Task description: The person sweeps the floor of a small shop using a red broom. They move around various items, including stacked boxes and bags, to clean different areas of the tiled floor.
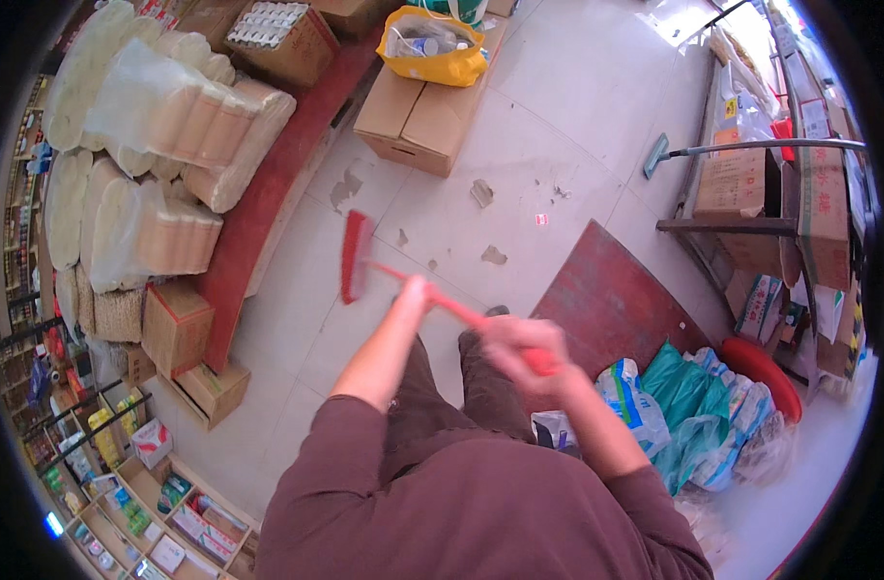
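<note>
A red broom [356, 257] slants across the middle, its bristle head over the tiled floor to the left of my feet. My left hand [416, 291] is closed around the lower part of the handle. Closer to my body, my right hand [530, 351] grips the handle near its top end, somewhat blurred. Beyond the broom, the pale floor [413, 217] shows worn patches, scraps of debris and a small red-and-white piece of paper [541, 219].
On the left, wrapped bundles [173, 239] stand along a red board [268, 181]. A cardboard box [413, 123] carries a yellow bag [442, 69] ahead. At right are a red panel [601, 290], plastic bags [684, 384], a metal rack [732, 226] and a squeegee [656, 156].
</note>
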`<state>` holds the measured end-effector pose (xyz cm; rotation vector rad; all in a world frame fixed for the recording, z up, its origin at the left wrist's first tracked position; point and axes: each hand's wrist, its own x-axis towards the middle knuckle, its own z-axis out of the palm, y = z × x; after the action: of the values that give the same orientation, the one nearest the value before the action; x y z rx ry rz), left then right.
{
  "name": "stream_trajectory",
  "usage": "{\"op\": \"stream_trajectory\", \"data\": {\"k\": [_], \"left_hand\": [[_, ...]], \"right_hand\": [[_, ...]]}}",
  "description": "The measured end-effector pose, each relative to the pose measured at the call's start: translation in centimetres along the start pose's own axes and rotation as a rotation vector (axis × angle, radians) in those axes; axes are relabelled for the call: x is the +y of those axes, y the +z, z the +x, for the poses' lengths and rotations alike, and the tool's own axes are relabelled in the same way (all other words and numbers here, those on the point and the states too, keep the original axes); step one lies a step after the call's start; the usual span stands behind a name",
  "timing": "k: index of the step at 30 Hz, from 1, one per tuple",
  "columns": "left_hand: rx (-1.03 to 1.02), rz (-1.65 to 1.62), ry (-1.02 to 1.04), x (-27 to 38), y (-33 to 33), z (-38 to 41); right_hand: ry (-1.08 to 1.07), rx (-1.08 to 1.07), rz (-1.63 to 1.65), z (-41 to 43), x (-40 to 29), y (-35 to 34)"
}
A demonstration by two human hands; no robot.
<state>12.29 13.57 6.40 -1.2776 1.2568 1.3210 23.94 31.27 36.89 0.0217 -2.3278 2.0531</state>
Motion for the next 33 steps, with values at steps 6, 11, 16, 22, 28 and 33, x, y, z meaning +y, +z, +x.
{"op": "stream_trajectory", "data": {"k": [6,11,16,22,28,33], "left_hand": [[-0.234,-0.360,-0.072,-6.5,19.5,-6.9],[-0.378,-0.591,-0.094,-6.0,22.5,-15.2],[-0.690,-0.748,-0.212,-7.2,18.0,-19.7],[-0.378,-0.806,-0.279,-9.4,7.4,-18.0],[0.073,-0.525,-0.286,-12.0,4.7,-8.6],[-0.062,-0.292,-0.260,-13.5,17.6,-7.8]], "right_hand": [[-0.063,0.173,-0.017,-2.0,-6.0,-10.5],[-0.157,0.195,0.006,-1.4,-12.1,-12.6],[-0.292,0.250,0.184,-3.6,-16.0,-11.6],[-0.052,0.314,0.336,-6.3,-12.1,-9.8],[-0.008,0.022,0.412,-3.8,-3.3,-8.5],[-0.012,0.146,0.206,-3.6,-2.6,-16.0]]}}
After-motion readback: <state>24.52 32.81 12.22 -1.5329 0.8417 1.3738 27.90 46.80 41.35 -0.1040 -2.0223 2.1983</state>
